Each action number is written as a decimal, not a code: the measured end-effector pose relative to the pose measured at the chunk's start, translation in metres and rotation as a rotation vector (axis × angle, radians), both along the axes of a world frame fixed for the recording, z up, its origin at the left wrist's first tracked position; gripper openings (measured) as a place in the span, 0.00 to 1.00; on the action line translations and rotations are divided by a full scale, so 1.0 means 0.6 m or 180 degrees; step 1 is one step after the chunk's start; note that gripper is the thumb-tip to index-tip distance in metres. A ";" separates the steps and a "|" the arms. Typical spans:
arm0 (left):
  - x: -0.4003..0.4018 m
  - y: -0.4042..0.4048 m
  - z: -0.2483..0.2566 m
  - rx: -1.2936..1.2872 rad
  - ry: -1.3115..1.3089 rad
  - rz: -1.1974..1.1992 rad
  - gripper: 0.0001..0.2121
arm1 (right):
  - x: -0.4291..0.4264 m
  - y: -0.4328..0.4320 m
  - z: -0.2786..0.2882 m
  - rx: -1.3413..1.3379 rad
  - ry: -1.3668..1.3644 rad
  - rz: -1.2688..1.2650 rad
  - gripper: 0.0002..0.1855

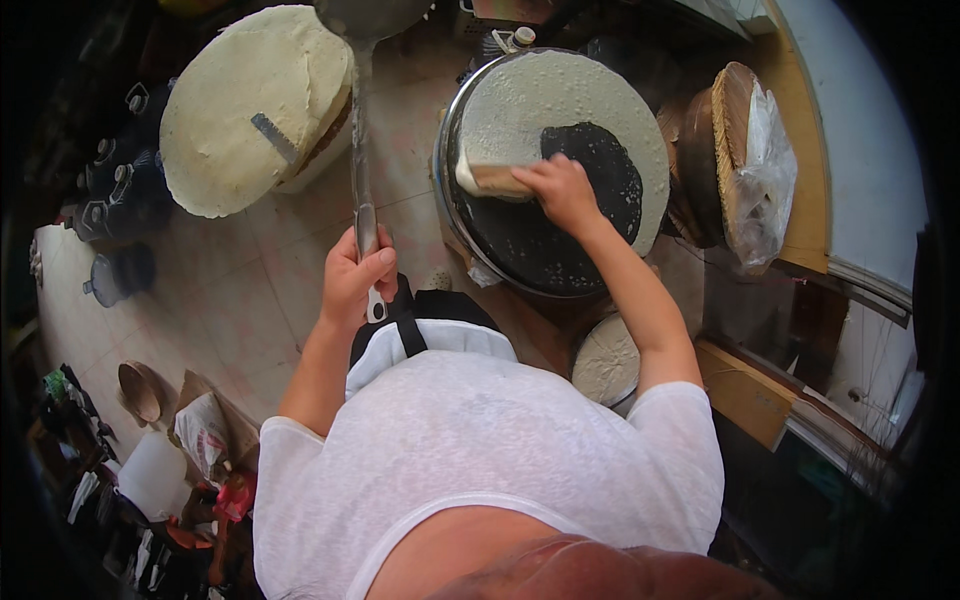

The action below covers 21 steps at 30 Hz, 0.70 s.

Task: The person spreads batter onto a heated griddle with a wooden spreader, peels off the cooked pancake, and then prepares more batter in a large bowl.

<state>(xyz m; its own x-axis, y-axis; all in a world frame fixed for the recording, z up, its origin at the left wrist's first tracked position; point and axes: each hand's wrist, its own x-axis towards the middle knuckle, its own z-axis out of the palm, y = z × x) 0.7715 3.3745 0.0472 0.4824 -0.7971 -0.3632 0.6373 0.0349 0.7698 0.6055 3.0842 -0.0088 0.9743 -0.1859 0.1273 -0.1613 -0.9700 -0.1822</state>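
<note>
My right hand (562, 191) grips a wooden spreader (496, 180) flat against a round black griddle (495, 240). Pale batter (555, 82) coats the griddle's far part and curves down its right side; a thicker bead of it lies at the spreader's left end. Dark bare surface shows in the middle and along the near side. In my left hand (360, 274) is the metal handle of a long ladle (362, 150), held upright in the picture, its bowl cut off by the top edge. To the left sits a stack of large thin pancakes (247, 97), with a flat metal scraper (274, 138) on top.
A bowl of batter (609, 360) stands below the griddle, partly behind my right forearm. Woven round lids (731, 150) with a plastic bag (765, 180) lean at the right. Several large water bottles (124, 274) stand on the tiled floor at the left. A white plastic container (154, 472) is at lower left.
</note>
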 end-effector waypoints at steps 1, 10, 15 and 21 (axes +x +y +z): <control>-0.001 0.001 0.000 0.0062 0.0004 -0.0025 0.11 | -0.032 0.010 0.011 0.0042 0.0110 -0.0037 0.18; -0.021 0.018 -0.002 0.0141 -0.0069 -0.0051 0.11 | 0.036 -0.014 0.024 -0.0022 -0.0159 -0.0470 0.18; -0.040 0.025 0.002 0.0108 -0.0080 0.0077 0.11 | 0.071 -0.001 -0.015 -0.0184 -0.0091 -0.0219 0.17; -0.055 0.026 -0.002 0.0074 -0.0002 0.0017 0.11 | -0.102 0.052 0.027 0.0028 0.0164 0.0111 0.15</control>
<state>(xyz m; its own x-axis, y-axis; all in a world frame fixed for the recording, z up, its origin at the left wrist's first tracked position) 0.7384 3.3903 0.0460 0.4867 -0.7859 -0.3814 0.6368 0.0203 0.7708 0.5442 3.1156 0.0074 0.9854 -0.1528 0.0754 -0.1369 -0.9735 -0.1831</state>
